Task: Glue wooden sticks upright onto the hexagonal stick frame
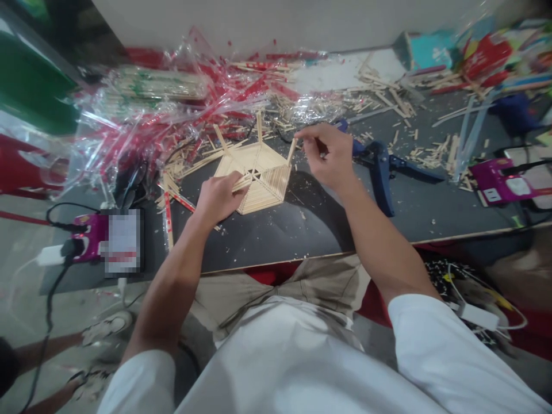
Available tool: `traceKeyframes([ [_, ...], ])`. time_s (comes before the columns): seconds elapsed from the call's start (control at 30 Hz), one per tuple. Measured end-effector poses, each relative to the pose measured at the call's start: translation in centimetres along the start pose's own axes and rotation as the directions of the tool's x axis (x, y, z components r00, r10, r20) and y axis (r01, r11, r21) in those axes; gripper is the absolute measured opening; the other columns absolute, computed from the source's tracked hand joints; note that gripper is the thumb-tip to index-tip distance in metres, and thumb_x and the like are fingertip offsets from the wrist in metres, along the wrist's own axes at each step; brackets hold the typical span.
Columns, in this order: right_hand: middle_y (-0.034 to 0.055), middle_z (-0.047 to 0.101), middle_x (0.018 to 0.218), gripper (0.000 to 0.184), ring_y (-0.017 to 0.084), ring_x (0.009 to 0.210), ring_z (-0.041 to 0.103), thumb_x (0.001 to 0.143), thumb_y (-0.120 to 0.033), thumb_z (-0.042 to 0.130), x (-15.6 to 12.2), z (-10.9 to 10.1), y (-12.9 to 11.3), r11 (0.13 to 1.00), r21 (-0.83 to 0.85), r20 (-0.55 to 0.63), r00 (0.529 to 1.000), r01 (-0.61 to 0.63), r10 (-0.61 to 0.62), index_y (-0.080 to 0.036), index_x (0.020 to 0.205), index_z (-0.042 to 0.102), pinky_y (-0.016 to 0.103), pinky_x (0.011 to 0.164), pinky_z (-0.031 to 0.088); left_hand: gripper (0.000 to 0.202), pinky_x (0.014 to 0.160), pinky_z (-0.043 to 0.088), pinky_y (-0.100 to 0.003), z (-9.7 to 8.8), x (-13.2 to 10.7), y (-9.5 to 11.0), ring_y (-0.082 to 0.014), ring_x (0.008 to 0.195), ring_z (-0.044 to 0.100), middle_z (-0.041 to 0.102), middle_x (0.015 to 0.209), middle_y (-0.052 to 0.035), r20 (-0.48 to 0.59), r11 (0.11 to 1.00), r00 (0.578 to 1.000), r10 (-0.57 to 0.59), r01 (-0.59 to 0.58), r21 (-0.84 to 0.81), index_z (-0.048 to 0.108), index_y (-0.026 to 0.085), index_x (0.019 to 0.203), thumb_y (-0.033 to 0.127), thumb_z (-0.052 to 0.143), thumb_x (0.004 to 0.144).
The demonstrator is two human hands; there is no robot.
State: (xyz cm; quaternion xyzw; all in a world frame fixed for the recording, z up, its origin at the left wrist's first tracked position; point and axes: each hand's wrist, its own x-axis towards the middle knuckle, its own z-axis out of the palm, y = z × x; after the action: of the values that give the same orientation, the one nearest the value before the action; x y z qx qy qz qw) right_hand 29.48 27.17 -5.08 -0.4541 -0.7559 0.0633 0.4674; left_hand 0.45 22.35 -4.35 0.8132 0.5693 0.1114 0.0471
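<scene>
A flat hexagonal piece built from pale wooden sticks [268, 192] lies on the dark tabletop, with a small spoked opening near its middle. Short sticks stand up at several of its corners. My left hand [219, 200] is closed around a few loose wooden sticks [242, 183] and rests over the hexagon's left front part. At the right corner, the fingertips of my right hand [328, 154] are closed at the top of an upright wooden stick [292, 152]. The exact finger contact there is small and blurred.
Blue-handled cutters [382, 172] lie to the right. Crumpled clear and red plastic wrappers [172, 109] and stick scraps cover the back. Purple power adapters [495, 181] with cables sit at both ends, a phone [124, 241] at the left. Another person's feet [106, 328] show lower left.
</scene>
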Motion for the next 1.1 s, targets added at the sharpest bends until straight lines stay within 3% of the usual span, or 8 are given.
traceKeyframes([
  [0.27, 0.008, 0.073, 0.088, 0.038, 0.02, 0.067, 0.065, 0.103, -0.06, 0.044, 0.06, 0.05, 0.17, 0.999, 0.031, -0.026, 0.999, 0.038, -0.038, -0.034, 0.1, 0.073, 0.04, 0.063, 0.056, 0.033, 0.066, 0.034, -0.031, 0.14, 0.03, -0.13, -0.0224, 0.075, 0.068, 0.073, 0.077, -0.0084, 0.003, 1.0, 1.0, -0.002, 0.002, 0.014, 0.071, 0.017, 0.104, 0.044, 0.052, 0.101],
  [0.43, 0.0084, 0.073, 0.088, 0.04, 0.021, 0.071, 0.068, 0.102, -0.062, 0.045, 0.07, 0.06, 0.18, 1.0, -0.005, 0.011, 1.0, 0.019, -0.018, -0.034, 0.105, 0.073, 0.041, 0.066, 0.058, 0.033, 0.067, 0.034, -0.032, 0.07, 0.01, -0.08, -0.0228, 0.076, 0.069, 0.074, 0.08, -0.0085, 0.011, 1.0, 1.0, 0.008, -0.008, 0.029, 0.071, 0.017, 0.103, 0.044, 0.051, 0.101],
  [0.7, 0.0069, 0.074, 0.088, 0.035, 0.02, 0.063, 0.064, 0.104, -0.056, 0.044, 0.05, -0.06, -0.19, 0.999, 0.02, -0.043, 0.998, 0.046, -0.045, -0.035, 0.106, 0.073, 0.041, 0.061, 0.054, 0.03, 0.068, 0.038, -0.032, -0.5, -0.03, 0.44, -0.0233, 0.079, 0.069, 0.075, 0.082, -0.0085, 0.051, 1.0, 0.998, -0.021, 0.02, 0.018, 0.071, 0.018, 0.105, 0.041, 0.053, 0.1],
  [0.97, 0.0079, 0.073, 0.087, 0.035, 0.021, 0.068, 0.065, 0.102, -0.056, 0.048, 0.07, -0.31, -0.56, 1.0, -0.027, 0.013, 1.0, -0.012, 0.012, -0.033, 0.102, 0.074, 0.042, 0.068, 0.057, 0.029, 0.069, 0.039, -0.032, -0.68, -0.04, 0.62, -0.023, 0.081, 0.07, 0.075, 0.085, -0.0089, 0.066, 0.999, 0.997, -0.027, 0.026, 0.026, 0.07, 0.018, 0.105, 0.04, 0.052, 0.101],
  [1.1, 0.0075, 0.072, 0.086, 0.034, 0.022, 0.069, 0.065, 0.103, -0.054, 0.047, 0.07, -0.41, -0.66, 1.0, 0.001, -0.006, 1.0, 0.019, -0.019, -0.033, 0.103, 0.074, 0.042, 0.068, 0.056, 0.03, 0.069, 0.039, -0.032, -0.56, -0.02, 0.6, -0.0233, 0.081, 0.069, 0.074, 0.082, -0.0081, 0.062, 0.999, 0.998, -0.021, 0.019, 0.044, 0.07, 0.019, 0.105, 0.042, 0.052, 0.101],
])
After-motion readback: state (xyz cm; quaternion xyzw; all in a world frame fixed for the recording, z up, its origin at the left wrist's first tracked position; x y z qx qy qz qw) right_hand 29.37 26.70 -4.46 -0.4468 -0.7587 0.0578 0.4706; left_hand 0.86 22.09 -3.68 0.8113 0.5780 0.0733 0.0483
